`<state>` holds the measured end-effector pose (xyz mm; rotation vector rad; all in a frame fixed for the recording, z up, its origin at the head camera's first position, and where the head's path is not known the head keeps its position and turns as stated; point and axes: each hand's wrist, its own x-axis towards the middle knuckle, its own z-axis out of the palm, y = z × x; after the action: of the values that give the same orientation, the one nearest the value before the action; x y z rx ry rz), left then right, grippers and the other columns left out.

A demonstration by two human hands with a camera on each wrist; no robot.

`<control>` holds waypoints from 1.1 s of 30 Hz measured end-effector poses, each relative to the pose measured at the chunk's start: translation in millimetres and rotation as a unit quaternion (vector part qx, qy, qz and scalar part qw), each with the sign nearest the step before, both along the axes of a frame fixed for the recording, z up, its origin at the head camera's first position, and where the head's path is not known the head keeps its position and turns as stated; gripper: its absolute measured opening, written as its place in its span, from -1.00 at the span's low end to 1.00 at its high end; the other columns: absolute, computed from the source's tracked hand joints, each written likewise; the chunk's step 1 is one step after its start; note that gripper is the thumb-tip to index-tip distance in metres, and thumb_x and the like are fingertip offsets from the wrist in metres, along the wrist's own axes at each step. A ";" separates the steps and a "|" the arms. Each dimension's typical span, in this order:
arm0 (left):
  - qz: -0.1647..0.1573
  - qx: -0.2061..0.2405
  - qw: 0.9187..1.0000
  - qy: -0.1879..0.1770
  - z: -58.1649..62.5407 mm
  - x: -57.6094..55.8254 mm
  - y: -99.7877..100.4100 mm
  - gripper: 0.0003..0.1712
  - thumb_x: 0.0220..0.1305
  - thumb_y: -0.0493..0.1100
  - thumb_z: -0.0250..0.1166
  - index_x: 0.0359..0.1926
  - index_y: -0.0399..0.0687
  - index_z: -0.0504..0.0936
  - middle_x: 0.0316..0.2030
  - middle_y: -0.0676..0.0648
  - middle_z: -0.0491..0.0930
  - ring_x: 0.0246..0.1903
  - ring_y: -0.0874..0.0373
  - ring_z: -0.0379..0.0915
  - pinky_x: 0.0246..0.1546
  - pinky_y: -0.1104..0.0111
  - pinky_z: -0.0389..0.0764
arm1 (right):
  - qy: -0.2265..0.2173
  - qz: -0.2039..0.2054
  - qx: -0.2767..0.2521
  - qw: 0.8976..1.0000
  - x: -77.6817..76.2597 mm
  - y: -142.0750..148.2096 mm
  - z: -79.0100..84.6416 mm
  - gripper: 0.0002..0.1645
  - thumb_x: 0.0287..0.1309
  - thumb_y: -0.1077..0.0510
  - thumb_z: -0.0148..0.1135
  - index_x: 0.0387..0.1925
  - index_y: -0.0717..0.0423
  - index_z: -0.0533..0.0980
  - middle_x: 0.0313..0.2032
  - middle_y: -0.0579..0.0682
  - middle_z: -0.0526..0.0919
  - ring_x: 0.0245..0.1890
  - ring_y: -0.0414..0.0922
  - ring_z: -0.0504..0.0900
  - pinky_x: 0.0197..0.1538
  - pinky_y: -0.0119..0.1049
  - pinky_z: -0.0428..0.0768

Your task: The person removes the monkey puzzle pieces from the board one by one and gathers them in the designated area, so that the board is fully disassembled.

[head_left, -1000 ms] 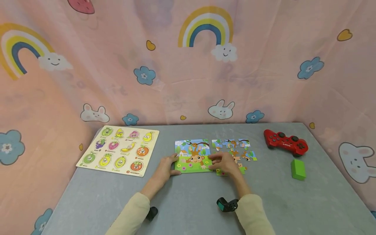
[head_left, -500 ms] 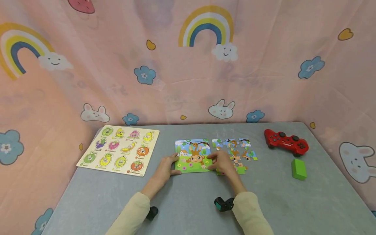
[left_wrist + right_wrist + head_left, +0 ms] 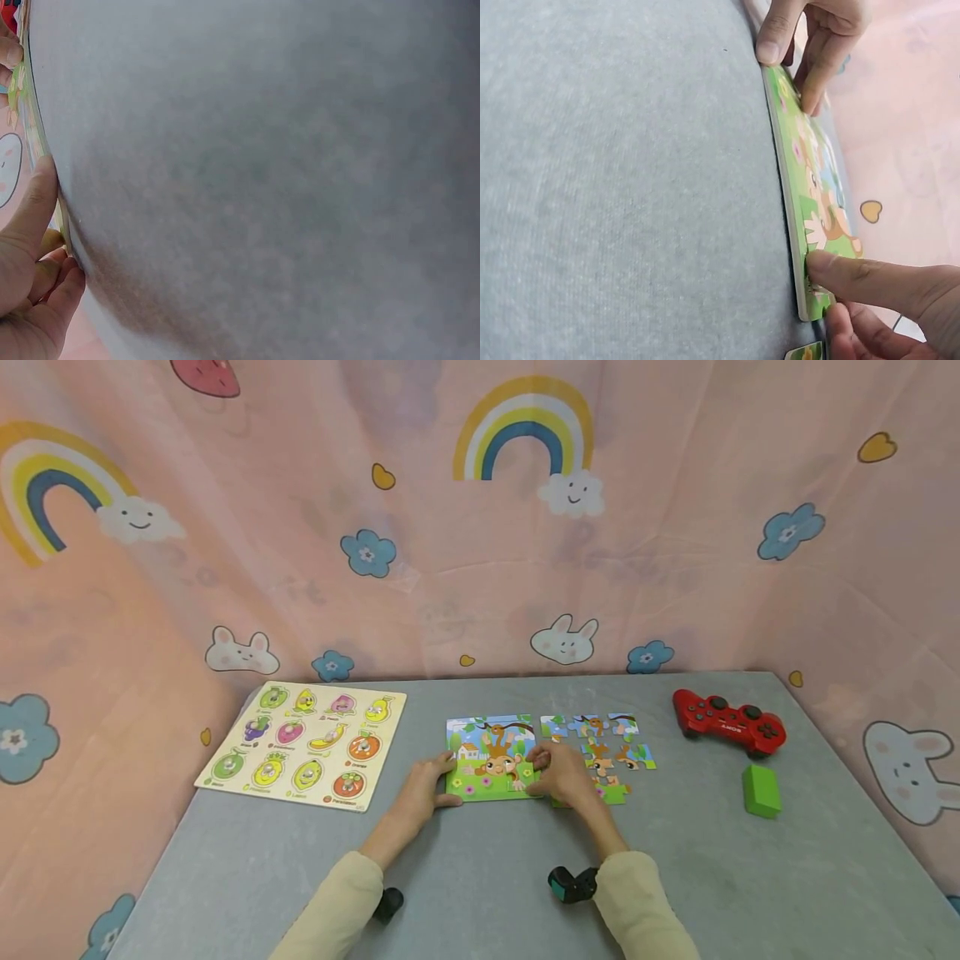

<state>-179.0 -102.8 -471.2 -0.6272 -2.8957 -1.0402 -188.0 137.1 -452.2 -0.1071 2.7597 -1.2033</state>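
A monkey jigsaw puzzle (image 3: 480, 781) lies on the grey table in the middle of the head view. My left hand (image 3: 420, 789) grips its left side, thumb at the near corner and fingers along the edge. At the lower right part of the picture, my right hand (image 3: 562, 772) pinches a puzzle piece (image 3: 815, 225) that sits slightly raised, the thumb on its printed face. The curled fingers hide part of that piece. Close to the right hand lie several loose puzzle pieces (image 3: 626, 756), some covered by the hand.
A cream fruit puzzle board (image 3: 300, 747) lies to the left. At the right are a red game controller (image 3: 730, 723) and a green block (image 3: 762, 792). A pink patterned curtain (image 3: 450, 568) hangs behind the table (image 3: 480, 877).
My right hand has shifted slightly left, its fingers drawing in at the puzzle's lower right. A piece there now looks lifted a little. The left hand keeps its place.
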 end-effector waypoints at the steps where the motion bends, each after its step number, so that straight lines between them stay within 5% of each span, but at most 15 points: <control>1: 0.000 -0.001 1.000 0.000 0.1 0.3 0.0 -0.29 -0.16 -0.27 0.53 0.05 -0.53 0.53 0.11 -0.43 0.47 0.10 -0.33 0.41 0.14 0.00 0.45 | -0.001 -0.001 -0.005 1.000 0.0 0.0 -0.2 -0.56 -0.32 0.36 0.56 -0.27 0.21 0.59 -0.36 0.04 0.66 -0.41 -0.09 0.56 -0.26 -0.15 0.58; 8: -0.002 0.000 1.000 0.003 0.3 1.0 0.0 -0.29 -0.17 -0.27 0.53 0.05 -0.54 0.52 0.11 -0.43 0.47 0.10 -0.34 0.41 0.14 0.00 0.44 | 0.007 0.033 -0.069 0.997 -0.6 7.2 -3.5 -0.59 -0.22 0.38 0.51 -0.21 0.31 0.59 -0.37 0.12 0.65 -0.42 -0.04 0.66 -0.33 -0.19 0.64; 16: 0.001 0.001 1.000 -0.002 0.4 0.4 0.1 -0.29 -0.16 -0.27 0.53 0.05 -0.55 0.52 0.12 -0.43 0.46 0.11 -0.34 0.40 0.15 -0.01 0.43 | -0.043 0.044 -0.156 0.986 -2.6 25.4 -10.8 -0.55 -0.11 0.31 0.49 -0.11 0.36 0.60 -0.26 0.18 0.70 -0.21 0.05 0.65 -0.19 -0.18 0.65; 21: 0.003 -0.003 1.000 -0.007 0.7 0.4 0.4 -0.29 -0.14 -0.28 0.52 0.06 -0.55 0.51 0.13 -0.43 0.46 0.12 -0.33 0.39 0.16 0.00 0.42 | -0.081 0.063 -0.246 0.964 -2.6 38.1 -14.7 -0.53 -0.06 0.43 0.40 -0.05 0.54 0.51 -0.16 0.32 0.66 -0.14 0.11 0.65 -0.18 -0.22 0.68; 25: 0.005 -0.004 1.000 -0.010 0.0 1.0 0.7 -0.29 -0.14 -0.28 0.52 0.06 -0.56 0.51 0.13 -0.43 0.45 0.13 -0.33 0.38 0.17 0.00 0.42 | -0.122 0.063 -0.290 0.947 -2.5 43.3 -13.3 -0.50 -0.02 0.49 0.33 0.00 0.61 0.43 -0.08 0.36 0.62 -0.16 -0.03 0.66 -0.15 -0.22 0.69; 33: 0.002 -0.001 1.000 -0.009 1.0 1.2 0.9 -0.29 -0.15 -0.27 0.52 0.06 -0.56 0.51 0.13 -0.43 0.45 0.13 -0.33 0.38 0.17 0.00 0.41 | -0.179 0.073 -0.362 0.912 -3.8 58.6 -13.6 -0.59 0.00 0.58 0.24 -0.04 0.54 0.45 -0.08 0.16 0.67 -0.27 -0.22 0.66 -0.10 -0.18 0.67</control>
<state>-177.9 -101.9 -470.2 -0.6152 -2.9123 -1.0463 -191.8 195.7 -465.8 -0.1402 1.8491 -1.9067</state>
